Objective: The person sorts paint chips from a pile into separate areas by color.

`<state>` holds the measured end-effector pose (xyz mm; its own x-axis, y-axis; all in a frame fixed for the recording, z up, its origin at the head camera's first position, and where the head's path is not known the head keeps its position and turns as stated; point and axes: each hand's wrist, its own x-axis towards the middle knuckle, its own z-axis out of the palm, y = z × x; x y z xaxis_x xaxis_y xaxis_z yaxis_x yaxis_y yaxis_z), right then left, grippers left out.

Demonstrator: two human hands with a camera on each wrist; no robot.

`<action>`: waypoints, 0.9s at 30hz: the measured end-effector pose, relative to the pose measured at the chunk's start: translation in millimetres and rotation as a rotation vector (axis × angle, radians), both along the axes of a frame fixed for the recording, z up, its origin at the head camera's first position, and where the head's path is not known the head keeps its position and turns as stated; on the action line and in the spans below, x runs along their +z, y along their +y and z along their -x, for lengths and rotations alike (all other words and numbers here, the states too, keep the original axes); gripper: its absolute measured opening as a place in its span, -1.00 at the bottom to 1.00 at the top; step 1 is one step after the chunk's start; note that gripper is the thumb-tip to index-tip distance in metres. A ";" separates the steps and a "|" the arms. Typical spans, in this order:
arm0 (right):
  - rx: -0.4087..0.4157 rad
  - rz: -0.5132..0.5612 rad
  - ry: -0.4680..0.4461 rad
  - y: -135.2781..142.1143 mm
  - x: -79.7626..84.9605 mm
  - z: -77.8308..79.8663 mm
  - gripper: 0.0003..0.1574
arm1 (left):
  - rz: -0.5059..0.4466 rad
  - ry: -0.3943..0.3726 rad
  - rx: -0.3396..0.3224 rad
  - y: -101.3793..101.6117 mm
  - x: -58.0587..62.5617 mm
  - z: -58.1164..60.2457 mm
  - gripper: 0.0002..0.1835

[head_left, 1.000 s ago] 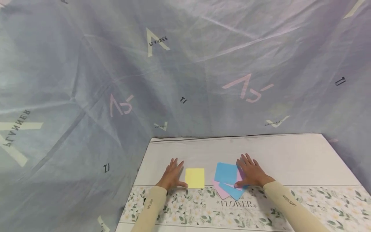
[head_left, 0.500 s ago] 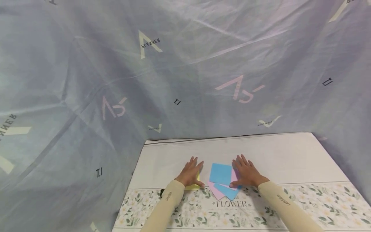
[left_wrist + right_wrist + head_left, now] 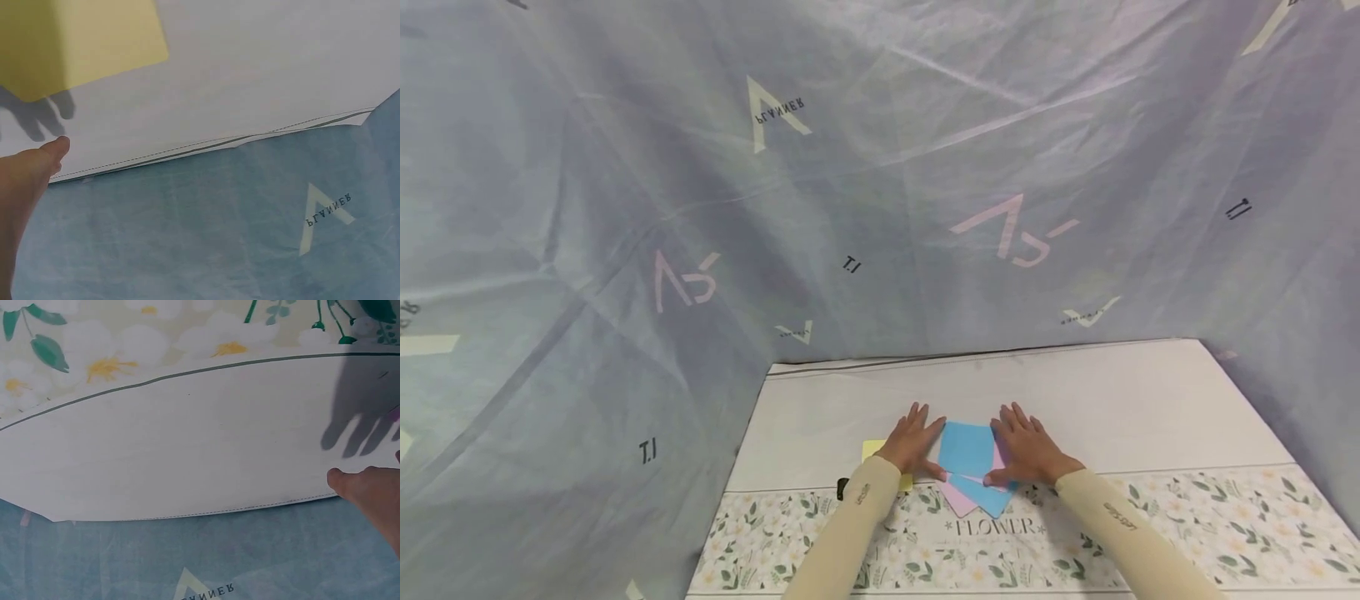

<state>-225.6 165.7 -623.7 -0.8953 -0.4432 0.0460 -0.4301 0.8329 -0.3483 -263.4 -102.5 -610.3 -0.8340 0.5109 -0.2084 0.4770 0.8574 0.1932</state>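
In the head view a blue square card (image 3: 966, 448) lies on top of overlapping pink and blue cards. A lower blue card (image 3: 987, 496) and a pink card (image 3: 957, 498) stick out toward the front. My left hand (image 3: 915, 442), fingers spread, is at the left edge of this pile; whether it touches the cards I cannot tell. My right hand (image 3: 1028, 446) spreads over the pile's right side, its thumb over the cards. Partly hidden beneath my left wrist is a yellow square card (image 3: 94, 44), plain in the left wrist view.
The table has a white cover (image 3: 1097, 408) with a printed floral band (image 3: 1210, 517) and the word FLOWER in front of the cards. A grey-blue printed sheet (image 3: 880, 208) hangs behind and at both sides. A small black item (image 3: 842, 488) shows by the left sleeve.
My left hand has moved right, across the yellow card to the blue and pink pile. My right hand stays by the pile. The head view has shifted slightly.
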 end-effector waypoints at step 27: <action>-0.031 0.003 0.033 -8.9 -11.2 2.2 0.41 | -0.009 -0.096 0.061 13.0 0.7 9.1 0.21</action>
<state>-227.8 156.8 -634.9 -0.9067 -0.4146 0.0776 -0.4152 0.8450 -0.3370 -272.5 -89.6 -609.6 -0.8401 0.4619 -0.2845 0.4028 0.8824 0.2431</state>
